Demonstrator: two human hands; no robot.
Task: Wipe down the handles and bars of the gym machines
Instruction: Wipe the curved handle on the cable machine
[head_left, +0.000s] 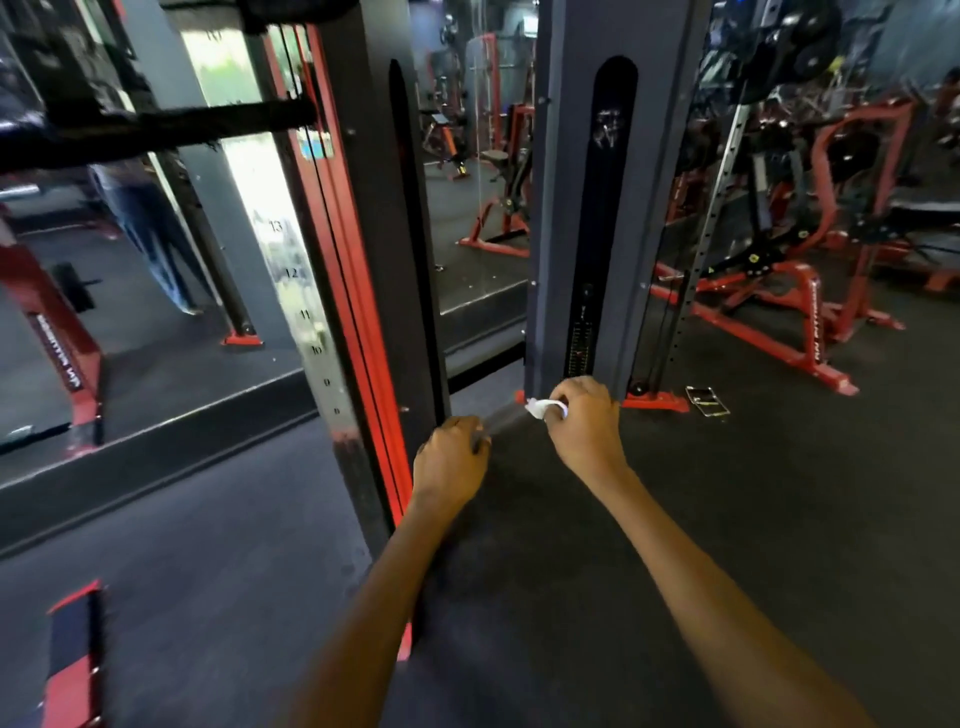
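A short grey metal handle bar (506, 417) runs between my two hands in front of the cable machine. My left hand (451, 462) grips the bar's near end with curled fingers. My right hand (584, 422) holds a white cloth (540, 408) wrapped against the bar's far end. The bar is blurred, and how it connects to the machine is hidden.
A red and black numbered upright (358, 322) stands just left of my hands. The grey weight-stack column (587, 218) rises behind them. Red gym machines (769, 291) fill the right side. A loose metal handle (707, 401) lies on the dark rubber floor (727, 493).
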